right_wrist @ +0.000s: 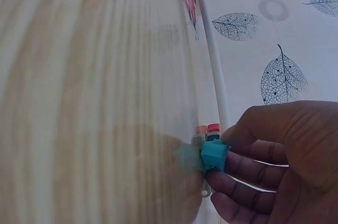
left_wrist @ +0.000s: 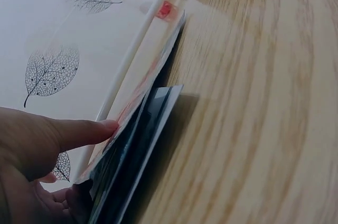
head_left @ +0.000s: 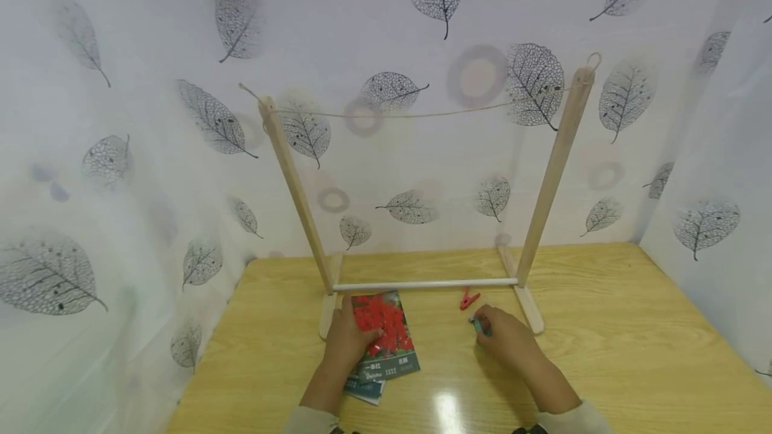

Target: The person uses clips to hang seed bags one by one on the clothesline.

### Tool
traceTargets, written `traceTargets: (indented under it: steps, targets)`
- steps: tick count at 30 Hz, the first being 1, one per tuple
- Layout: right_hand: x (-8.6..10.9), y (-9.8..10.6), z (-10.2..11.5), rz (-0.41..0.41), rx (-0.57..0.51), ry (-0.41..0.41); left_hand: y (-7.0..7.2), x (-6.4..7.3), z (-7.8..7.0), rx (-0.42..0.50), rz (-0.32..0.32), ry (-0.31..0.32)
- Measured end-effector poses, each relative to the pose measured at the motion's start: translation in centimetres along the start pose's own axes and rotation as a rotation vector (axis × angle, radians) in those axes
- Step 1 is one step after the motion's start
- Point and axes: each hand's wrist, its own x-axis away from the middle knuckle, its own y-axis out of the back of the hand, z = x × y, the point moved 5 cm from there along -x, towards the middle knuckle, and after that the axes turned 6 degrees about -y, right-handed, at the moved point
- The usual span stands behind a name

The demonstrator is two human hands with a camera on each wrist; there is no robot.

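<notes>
My left hand (head_left: 346,340) grips a seed packet (head_left: 386,327) printed with red flowers, thumb on its front face. A second packet (head_left: 364,390) sticks out from under its lower end. From the side, in the left wrist view, the packets (left_wrist: 153,113) fan slightly apart, tilted over the tabletop. Between thumb and fingers, my right hand (head_left: 509,340) pinches a teal clothespin (right_wrist: 215,154) close over the table. A red clothespin (head_left: 468,299) lies just beyond that hand, near the rack's white crossbar.
A wooden rack with a left post (head_left: 295,193), a right post (head_left: 556,176) and a white crossbar (head_left: 425,284) stands at the back of the table (head_left: 627,353). Twine (head_left: 416,116) sags between the post tops. Leaf-printed sheeting (head_left: 398,32) hangs behind and at both sides.
</notes>
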Motion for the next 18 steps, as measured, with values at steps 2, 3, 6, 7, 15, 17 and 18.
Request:
traceTargets:
  steps: [2, 3, 6, 7, 15, 17, 18]
  targets:
    - [0.01, 0.01, 0.02, 0.003, -0.005, -0.001, -0.1, -0.14, 0.16, 0.035, 0.012, 0.009]
    - [0.02, 0.02, 0.03, 0.003, -0.008, -0.002, -0.15, -0.22, 0.25, 0.053, 0.02, 0.017]
    - [0.07, 0.06, 0.03, 0.011, -0.02, -0.011, -0.24, -0.44, 0.49, 0.108, 0.037, 0.034]
    - [0.08, 0.07, 0.01, 0.016, -0.025, -0.017, -0.27, -0.51, 0.57, 0.119, 0.041, 0.038]
    - [-0.03, 0.27, -0.19, 0.022, -0.048, -0.045, -0.21, -0.66, 0.61, 0.151, 0.039, 0.044]
    - [-0.08, 0.38, -0.21, 0.018, -0.047, -0.049, -0.03, -0.63, 0.44, 0.159, 0.031, 0.042]
    - [-0.09, 0.44, -0.23, 0.017, -0.047, -0.052, 0.08, -0.6, 0.31, 0.162, 0.027, 0.036]
